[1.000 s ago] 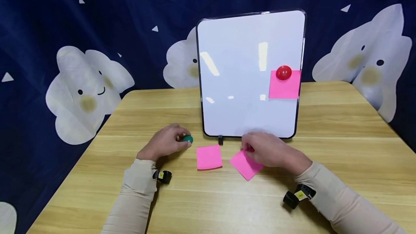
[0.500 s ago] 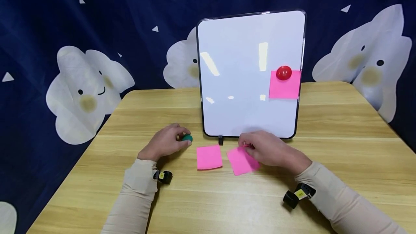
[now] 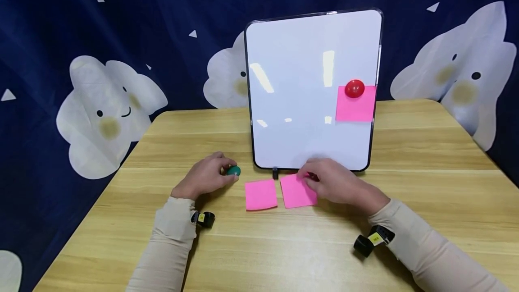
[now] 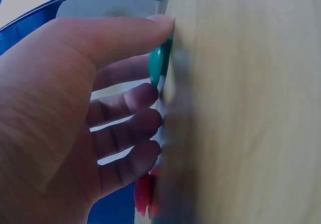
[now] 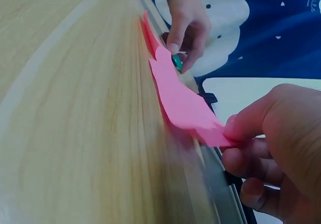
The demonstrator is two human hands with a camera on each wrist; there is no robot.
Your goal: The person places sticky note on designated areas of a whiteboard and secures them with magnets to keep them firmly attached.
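Left hand (image 3: 204, 177) pinching a green domed button (image 3: 234, 171) between thumb and forefinger; right hand (image 3: 334, 181) gripping a pink note (image 3: 297, 192) by one corner, beside a second pink note (image 3: 261, 195)

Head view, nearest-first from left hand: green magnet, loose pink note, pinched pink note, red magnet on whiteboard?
1. Green magnet: in left hand
2. Loose pink note: right of it
3. Pinched pink note: in right hand
4. Red magnet: whiteboard, right side
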